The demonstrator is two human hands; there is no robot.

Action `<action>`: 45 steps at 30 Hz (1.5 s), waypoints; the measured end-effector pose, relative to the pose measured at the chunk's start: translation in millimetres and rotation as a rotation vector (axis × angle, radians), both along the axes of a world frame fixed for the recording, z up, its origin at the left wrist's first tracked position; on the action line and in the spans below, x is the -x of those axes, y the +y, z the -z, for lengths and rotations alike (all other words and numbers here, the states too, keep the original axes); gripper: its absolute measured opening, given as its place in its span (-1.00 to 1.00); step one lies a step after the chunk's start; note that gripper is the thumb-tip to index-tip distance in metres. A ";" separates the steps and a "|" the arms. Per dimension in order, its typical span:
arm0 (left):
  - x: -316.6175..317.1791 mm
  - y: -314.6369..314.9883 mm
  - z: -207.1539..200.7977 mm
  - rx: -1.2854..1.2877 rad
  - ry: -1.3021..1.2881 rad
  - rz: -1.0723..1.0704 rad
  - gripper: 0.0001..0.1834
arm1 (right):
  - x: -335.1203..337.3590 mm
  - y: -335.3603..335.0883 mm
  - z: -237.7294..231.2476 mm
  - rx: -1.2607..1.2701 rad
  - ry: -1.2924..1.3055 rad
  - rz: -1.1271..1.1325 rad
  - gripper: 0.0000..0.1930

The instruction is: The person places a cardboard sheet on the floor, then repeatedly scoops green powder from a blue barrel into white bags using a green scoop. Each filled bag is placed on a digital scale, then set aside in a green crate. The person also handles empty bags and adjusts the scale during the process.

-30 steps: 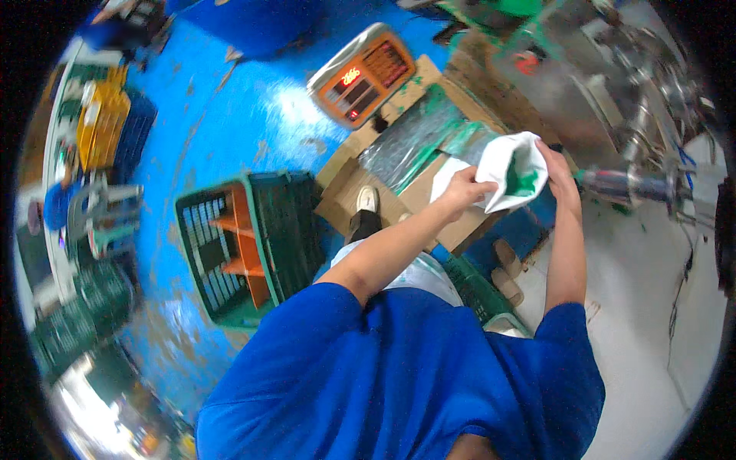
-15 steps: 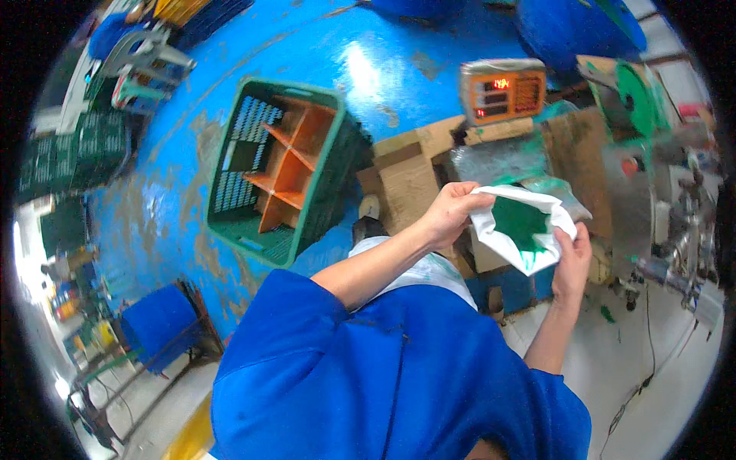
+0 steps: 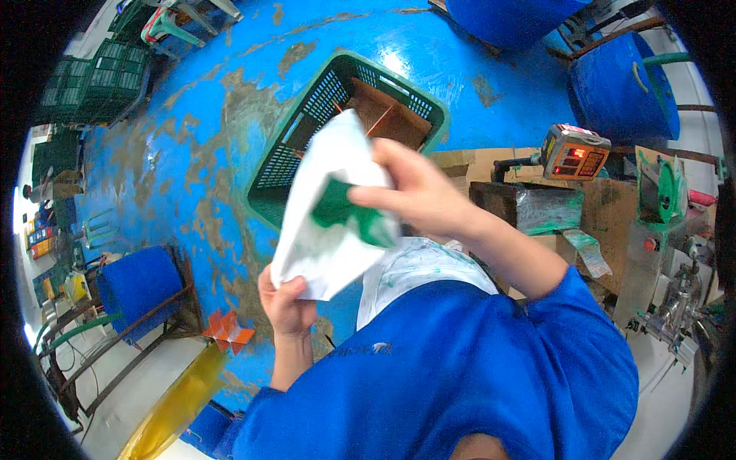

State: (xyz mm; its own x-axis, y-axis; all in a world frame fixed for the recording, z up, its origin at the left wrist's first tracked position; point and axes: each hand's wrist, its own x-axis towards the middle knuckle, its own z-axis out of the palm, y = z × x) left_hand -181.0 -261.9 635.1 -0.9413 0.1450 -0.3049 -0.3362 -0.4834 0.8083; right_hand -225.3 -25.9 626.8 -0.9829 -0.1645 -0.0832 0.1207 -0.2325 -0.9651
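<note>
A white bag (image 3: 310,257) is stretched between my hands at chest height, tilted and slightly blurred. Dark green material shows in its middle; whether this is loose powder or something else I cannot tell. My left hand (image 3: 287,303) pinches the bag's lower corner. Higher up, my right hand (image 3: 422,188) grips the opposite side, its thumb lying across the green area. Just beyond the bag stands a green plastic crate (image 3: 264,180), partly hidden by it. Inside the crate are brown-orange divider panels (image 3: 391,115).
To the right, a digital scale (image 3: 575,153) with a lit display stands by cardboard (image 3: 606,203) and a plastic-wrapped box (image 3: 548,207). Blue drums (image 3: 617,84) are at far right, a metal machine (image 3: 678,299) near right. An orange divider (image 3: 228,331) lies on the floor at left.
My hands and the bag have swung left from beside the scale to in front of the crate. The bag's open mouth has tipped, and the view has turned with my body.
</note>
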 end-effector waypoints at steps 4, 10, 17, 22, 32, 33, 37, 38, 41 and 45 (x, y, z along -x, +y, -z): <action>18.7 -49.3 61.4 0.048 -0.041 -0.263 -0.62 | 60.4 -70.0 62.2 0.250 -0.232 -0.137 -0.70; 55.1 -113.9 166.3 0.276 -0.247 -0.294 -0.83 | 95.5 -160.3 173.9 -0.094 -0.463 -0.194 -0.61; 95.2 -174.9 193.9 0.858 -0.428 -0.030 -0.64 | 127.1 -116.3 212.1 -0.422 -0.319 0.111 -0.68; 118.9 -223.0 190.0 1.346 -0.212 0.016 -0.63 | 204.5 -17.2 142.6 -0.422 0.119 0.619 -0.75; 60.2 -148.4 259.3 1.080 -0.913 0.329 -0.49 | 61.8 98.1 226.1 -0.517 -0.745 0.913 -0.10; 57.8 -143.3 263.4 0.999 -0.875 0.315 -0.52 | 62.2 89.8 232.9 -0.439 -0.711 0.840 -0.08; 64.3 -134.8 267.4 1.110 -0.716 0.300 -0.71 | 82.6 65.7 246.1 -0.531 -0.855 0.613 -0.12; 65.1 -134.9 265.6 1.084 -0.634 0.317 -0.76 | 87.2 64.1 247.6 -0.587 -0.847 0.626 -0.18; 64.0 -134.3 262.4 1.285 -0.819 0.222 -0.76 | 92.6 65.9 247.4 -0.596 -0.854 0.616 -0.26; 72.3 -142.7 261.9 1.164 -0.780 0.173 -0.74 | 99.3 64.7 230.6 -0.604 -0.814 0.590 -0.30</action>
